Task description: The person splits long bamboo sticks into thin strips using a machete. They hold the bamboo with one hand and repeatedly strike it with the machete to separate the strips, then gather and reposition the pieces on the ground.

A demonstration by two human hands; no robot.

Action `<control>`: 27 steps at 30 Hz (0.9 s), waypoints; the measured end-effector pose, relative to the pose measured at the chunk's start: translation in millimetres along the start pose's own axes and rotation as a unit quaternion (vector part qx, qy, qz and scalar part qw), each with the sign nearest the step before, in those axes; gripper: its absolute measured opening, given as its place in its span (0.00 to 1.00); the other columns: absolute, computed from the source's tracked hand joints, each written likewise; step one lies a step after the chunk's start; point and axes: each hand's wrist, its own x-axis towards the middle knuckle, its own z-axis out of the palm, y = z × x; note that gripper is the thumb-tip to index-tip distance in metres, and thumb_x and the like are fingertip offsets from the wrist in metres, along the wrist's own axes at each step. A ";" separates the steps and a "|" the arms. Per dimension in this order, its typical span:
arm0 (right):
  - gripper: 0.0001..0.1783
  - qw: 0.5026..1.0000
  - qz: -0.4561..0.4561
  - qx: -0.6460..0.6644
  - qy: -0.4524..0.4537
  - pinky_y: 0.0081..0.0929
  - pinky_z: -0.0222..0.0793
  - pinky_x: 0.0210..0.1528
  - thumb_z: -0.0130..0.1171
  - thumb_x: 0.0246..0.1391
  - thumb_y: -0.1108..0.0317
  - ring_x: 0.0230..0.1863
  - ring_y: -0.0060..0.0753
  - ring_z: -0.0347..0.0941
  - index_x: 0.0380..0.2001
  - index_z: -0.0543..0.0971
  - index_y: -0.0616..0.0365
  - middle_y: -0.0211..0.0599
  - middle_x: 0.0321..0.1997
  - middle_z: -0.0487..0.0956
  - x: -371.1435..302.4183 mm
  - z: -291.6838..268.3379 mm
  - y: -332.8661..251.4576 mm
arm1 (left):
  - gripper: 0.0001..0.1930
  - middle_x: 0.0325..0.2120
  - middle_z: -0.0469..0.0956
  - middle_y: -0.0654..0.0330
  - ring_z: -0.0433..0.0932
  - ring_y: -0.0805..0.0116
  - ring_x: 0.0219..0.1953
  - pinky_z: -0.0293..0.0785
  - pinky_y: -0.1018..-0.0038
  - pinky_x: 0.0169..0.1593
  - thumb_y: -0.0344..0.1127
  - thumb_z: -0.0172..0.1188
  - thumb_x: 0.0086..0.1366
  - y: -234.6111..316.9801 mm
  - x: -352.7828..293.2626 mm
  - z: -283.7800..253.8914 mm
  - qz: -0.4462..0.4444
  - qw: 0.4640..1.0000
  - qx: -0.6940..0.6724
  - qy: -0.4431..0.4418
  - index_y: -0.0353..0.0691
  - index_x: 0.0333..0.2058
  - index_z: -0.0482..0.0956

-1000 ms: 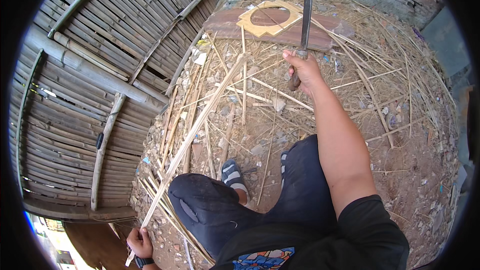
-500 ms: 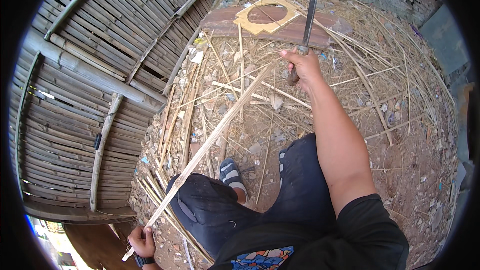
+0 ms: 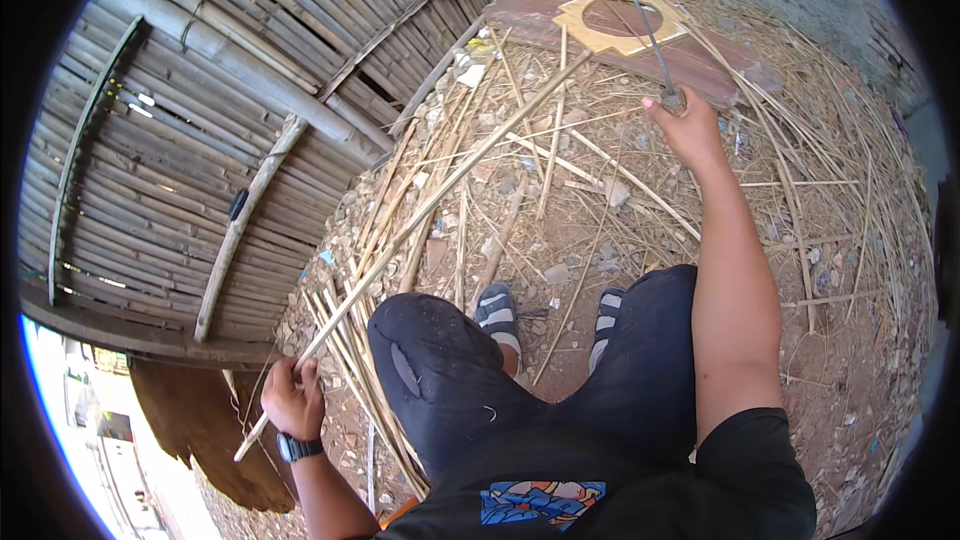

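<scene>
Head view: a bamboo wall (image 3: 150, 195) flanks the left hand (image 3: 292, 400), pinching a strip (image 3: 440, 204) above littered ground (image 3: 830, 370); the right hand (image 3: 693, 132) grips a knife (image 3: 640, 16). Since earlier, it turned edge-on.

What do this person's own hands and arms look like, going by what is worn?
The left hand is gloveless, with a dark wristwatch at its wrist. The right hand is gloveless too; a plain black short sleeve covers that upper arm.
</scene>
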 end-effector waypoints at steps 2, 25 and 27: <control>0.32 0.994 -0.075 -0.015 -0.073 0.42 0.77 0.46 0.70 0.54 0.47 0.36 0.45 0.83 0.49 0.79 0.65 0.51 0.41 0.84 -22.7 6.0 -37.6 | 0.11 0.22 0.79 0.55 0.79 0.52 0.24 0.73 0.59 0.29 0.39 0.68 0.63 26.8 21.1 13.6 0.002 1.000 -0.005 0.000 0.39 0.32 0.79; 0.14 0.910 -0.266 -0.147 -0.281 0.47 0.77 0.39 0.67 0.54 0.58 0.36 0.52 0.82 0.40 0.80 0.51 0.43 0.29 0.83 -94.9 40.3 -119.4 | 0.14 0.20 0.79 0.53 0.79 0.48 0.22 0.73 0.58 0.26 0.46 0.69 0.63 95.5 49.1 41.3 0.020 0.999 -0.027 0.020 0.42 0.32 0.78; 0.15 0.943 -0.147 -0.121 -0.271 0.47 0.77 0.39 0.67 0.55 0.56 0.36 0.52 0.82 0.40 0.80 0.52 0.43 0.30 0.83 -66.6 38.2 -102.5 | 0.14 0.20 0.79 0.53 0.79 0.48 0.22 0.73 0.58 0.26 0.46 0.68 0.64 88.3 47.9 42.7 0.003 1.000 -0.013 0.019 0.41 0.32 0.78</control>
